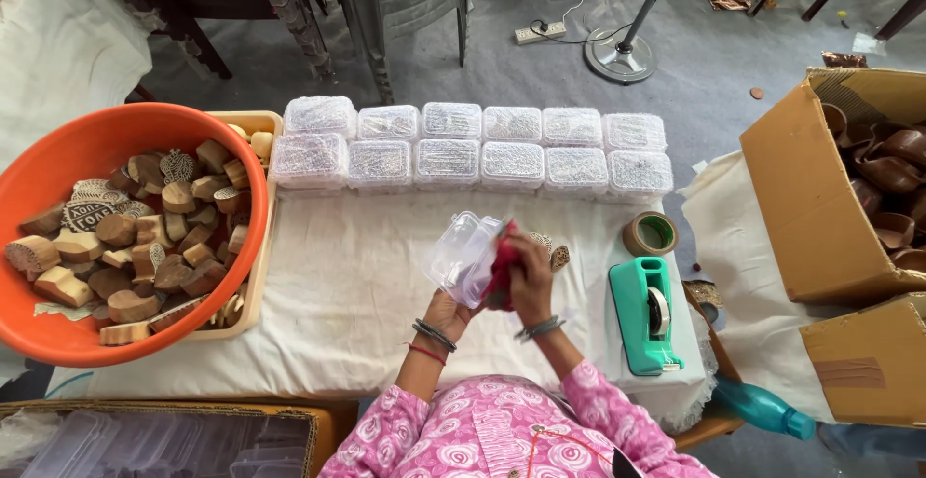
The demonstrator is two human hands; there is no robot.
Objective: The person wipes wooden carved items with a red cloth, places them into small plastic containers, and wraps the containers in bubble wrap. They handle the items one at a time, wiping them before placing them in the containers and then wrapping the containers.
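- White cloth covers the work table (338, 285), which stands on a grey floor with chair legs and a fan base visible beyond it.
- Clear plastic box (463, 258): held tilted above the middle of the table, in front of the person's chest, lid partly open toward the upper left.
- Left hand (451, 312): closed around the lower edge of the box from beneath, fingers wrapped on it; bangles and a red thread sit at the wrist.
- Right hand (529, 271): closed, fingers curled over a red cloth (502, 268) pressed against the right side of the box; how far the cloth reaches inside cannot be told.
- Just right of that hand: carved wooden blocks (554, 252) lying on the cloth, partly hidden.
- Further right: a roll of brown tape (650, 234) and a teal tape dispenser (644, 316), both resting on the table.
- Far edge of the table: two rows of bubble-wrapped boxes (477, 150), touching side by side.
- Left end: an orange tub (58, 164) filled with carved wooden stamps (145, 237), overlapping a beige tray (262, 208).
- Right of the table: an open cardboard carton (820, 208) holding brown clay vessels (887, 174).
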